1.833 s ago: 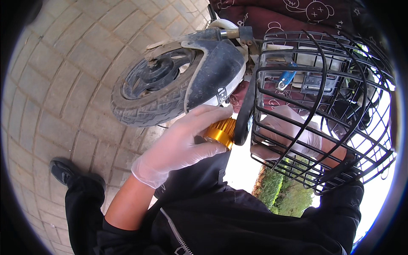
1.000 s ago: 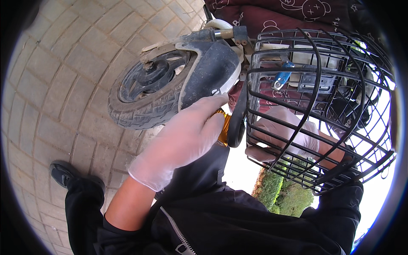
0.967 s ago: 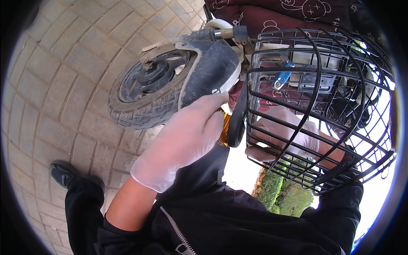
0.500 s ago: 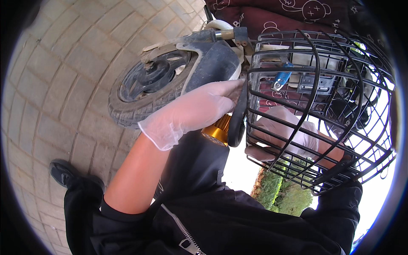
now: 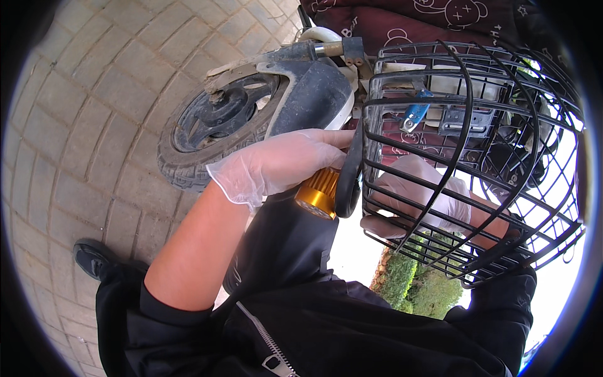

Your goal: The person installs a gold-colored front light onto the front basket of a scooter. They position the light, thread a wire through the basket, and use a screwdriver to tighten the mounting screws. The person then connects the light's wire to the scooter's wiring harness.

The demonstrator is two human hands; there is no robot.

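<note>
My left hand [image 5: 292, 160], in a thin whitish glove, reaches to the underside of a black wire basket [image 5: 468, 81]. Its fingers bend inward beside a black strap-like piece [image 5: 352, 173], and their tips are partly hidden. Just below the fingers sits a gold ribbed lamp [image 5: 318, 193]. Inside the basket, seen through the wires, my gloved right hand [image 5: 411, 188] is closed against the basket's bottom side. What its fingers grip is hidden. A small blue tool with a metal end [image 5: 415, 113] lies in the basket, near a grey slotted metal bracket [image 5: 465, 121].
To the left are a scooter's front wheel [image 5: 217, 122] and its dark fender [image 5: 314, 94]. Behind the basket hangs a dark red quilted cover [image 5: 383, 19] with white drawings. Paving bricks [image 5: 81, 144] spread across the left, with a black shoe [image 5: 93, 257] on them.
My left hand has shifted slightly down, and its wrist has turned a little. More of the gold lamp shows. The right hand stays in place within the basket.
</note>
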